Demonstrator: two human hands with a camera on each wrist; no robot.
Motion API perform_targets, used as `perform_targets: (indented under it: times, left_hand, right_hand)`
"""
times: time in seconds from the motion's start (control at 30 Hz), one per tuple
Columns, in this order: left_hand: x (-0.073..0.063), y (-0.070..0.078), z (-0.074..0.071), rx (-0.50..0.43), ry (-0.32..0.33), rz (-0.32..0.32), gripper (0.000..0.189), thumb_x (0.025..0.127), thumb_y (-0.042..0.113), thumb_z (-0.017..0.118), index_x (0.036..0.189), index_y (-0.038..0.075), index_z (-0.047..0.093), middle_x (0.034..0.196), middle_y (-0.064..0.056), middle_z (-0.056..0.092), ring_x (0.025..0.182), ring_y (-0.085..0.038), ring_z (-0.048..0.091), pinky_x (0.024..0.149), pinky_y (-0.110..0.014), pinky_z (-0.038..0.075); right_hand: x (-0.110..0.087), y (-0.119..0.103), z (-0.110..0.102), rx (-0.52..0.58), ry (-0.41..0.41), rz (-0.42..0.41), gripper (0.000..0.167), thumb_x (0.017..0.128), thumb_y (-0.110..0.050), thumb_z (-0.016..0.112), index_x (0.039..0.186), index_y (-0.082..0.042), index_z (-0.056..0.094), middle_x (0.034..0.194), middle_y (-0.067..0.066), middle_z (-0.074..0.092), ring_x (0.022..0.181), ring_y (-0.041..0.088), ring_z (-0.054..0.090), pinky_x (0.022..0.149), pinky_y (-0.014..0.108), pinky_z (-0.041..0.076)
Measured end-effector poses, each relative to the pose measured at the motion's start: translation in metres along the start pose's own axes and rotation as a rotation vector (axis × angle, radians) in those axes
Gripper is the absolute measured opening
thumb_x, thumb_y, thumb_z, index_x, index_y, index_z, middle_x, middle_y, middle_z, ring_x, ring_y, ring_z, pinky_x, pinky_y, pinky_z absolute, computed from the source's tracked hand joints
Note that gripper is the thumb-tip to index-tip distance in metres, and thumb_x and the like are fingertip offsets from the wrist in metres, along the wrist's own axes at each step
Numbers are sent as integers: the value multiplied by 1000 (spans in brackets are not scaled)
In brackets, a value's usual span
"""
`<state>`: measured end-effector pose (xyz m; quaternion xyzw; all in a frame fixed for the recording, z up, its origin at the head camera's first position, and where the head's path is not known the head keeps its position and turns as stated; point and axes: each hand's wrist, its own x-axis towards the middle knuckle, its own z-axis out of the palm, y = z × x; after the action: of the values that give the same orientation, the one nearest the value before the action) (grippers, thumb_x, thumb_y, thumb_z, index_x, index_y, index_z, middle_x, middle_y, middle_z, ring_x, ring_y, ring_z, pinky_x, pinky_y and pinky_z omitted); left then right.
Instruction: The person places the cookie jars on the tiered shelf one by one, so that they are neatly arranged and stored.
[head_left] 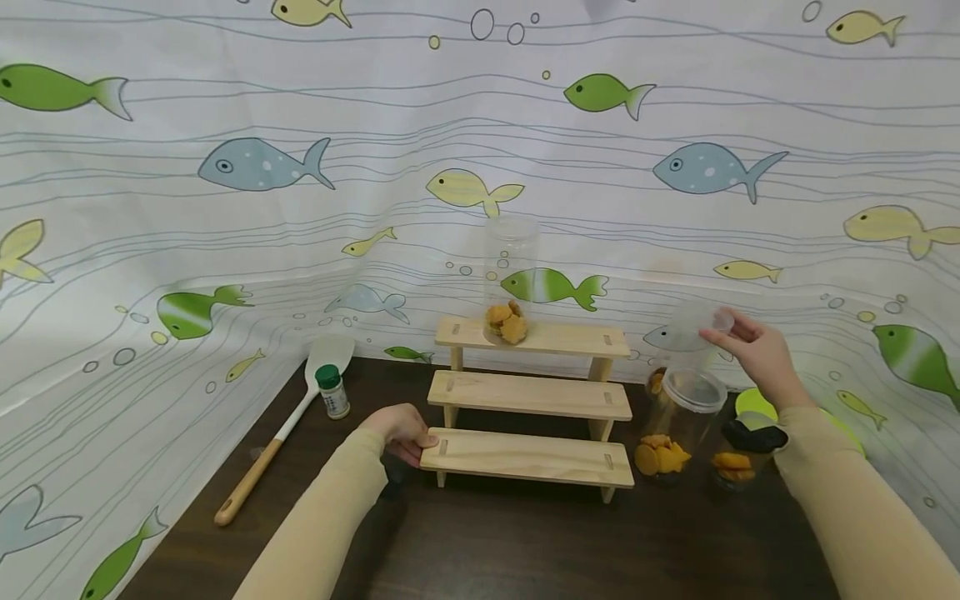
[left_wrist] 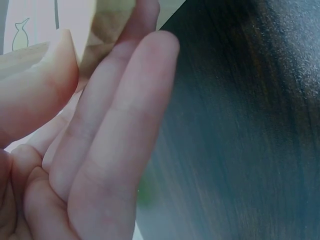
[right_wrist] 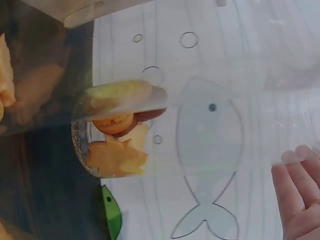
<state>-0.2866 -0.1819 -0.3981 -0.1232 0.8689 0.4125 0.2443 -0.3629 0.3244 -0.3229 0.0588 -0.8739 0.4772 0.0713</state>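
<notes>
A three-step wooden display shelf [head_left: 525, 454] stands at the middle of the table. My left hand [head_left: 405, 432] pinches the left end of its lowest step, thumb above and fingers beneath; the left wrist view shows the wood edge [left_wrist: 100, 42] between them. At the right, my right hand [head_left: 757, 354] holds the rim of a tall transparent jar [head_left: 686, 337] by its top. Orange-brown snack pieces [right_wrist: 117, 155] lie at that jar's bottom. Another transparent jar [head_left: 693, 408] with snacks stands in front of it. A third jar [head_left: 512, 258] sits on the top step, towards its left.
A small snack container [head_left: 735, 467] stands near the right forearm, beside a black item [head_left: 753, 436] and lime-green round things [head_left: 756, 405]. On the left lie a white spatula [head_left: 296, 417] with wooden handle and a green-capped shaker bottle [head_left: 333, 393]. Fish-print cloth [head_left: 480, 108] hangs behind.
</notes>
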Motion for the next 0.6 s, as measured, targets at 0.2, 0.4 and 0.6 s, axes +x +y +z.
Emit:
perform_targets:
  times: [0.2, 0.4, 0.6]
  left_hand:
    - [2, -2, 0, -13, -6, 11, 23, 88, 11, 67, 99, -9, 65, 78, -14, 67, 67, -20, 67, 65, -34, 60]
    - [3, -4, 1, -34, -10, 30, 22, 88, 9, 66, 98, -11, 65, 78, -15, 68, 67, -20, 68, 65, -36, 60]
    - [3, -5, 2, -43, -16, 55, 19, 88, 8, 67, 95, -9, 64, 77, -13, 67, 68, -21, 68, 67, -37, 60]
  right_hand:
    - [-2, -16, -9, -7, 62, 7, 81, 92, -48, 57, 151, -10, 17, 151, 27, 24, 138, 41, 26, 108, 62, 26]
    - [-4, -33, -16, -18, 106, -8, 80, 91, -48, 59, 151, -12, 19, 150, 23, 28, 138, 30, 33, 110, 58, 27]
    - [-6, -52, -20, -12, 146, -43, 76, 90, -46, 60, 150, -14, 25, 149, 22, 32, 137, 31, 34, 111, 56, 28]
